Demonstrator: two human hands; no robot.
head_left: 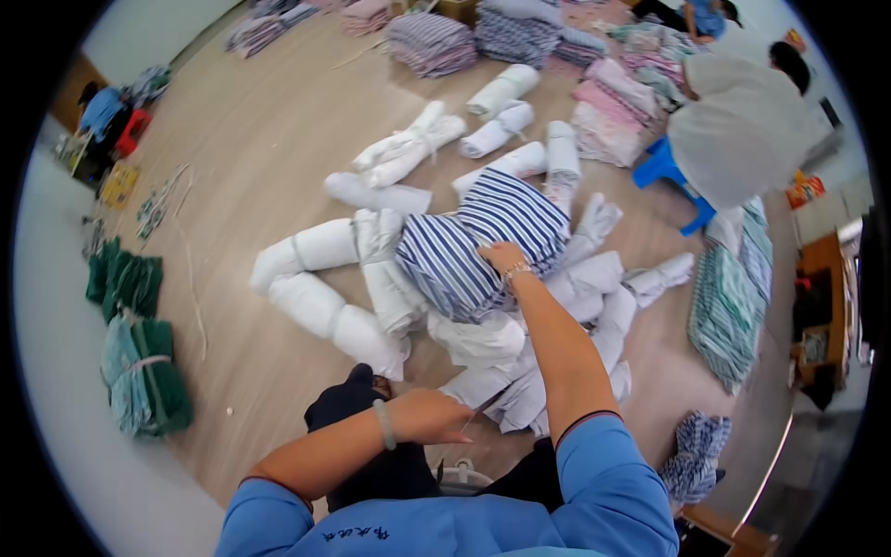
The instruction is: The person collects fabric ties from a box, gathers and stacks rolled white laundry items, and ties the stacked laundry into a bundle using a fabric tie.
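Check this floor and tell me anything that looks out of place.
On the left, a pale cord trails loose across the floor near a tangle of strips, looking dropped, not put away. White rolls lie at mixed angles, unlike the folded stacks beyond.

Striped fabric (pixel 515 209): navy-and-white, creased, partly bunched. Pinched near middle by right-hand fingers (pixel 492 252). One section spread beyond and to right of fingers, stripes diagonal. Second section left of fingers, extending nearer wearer, surface rumpled.
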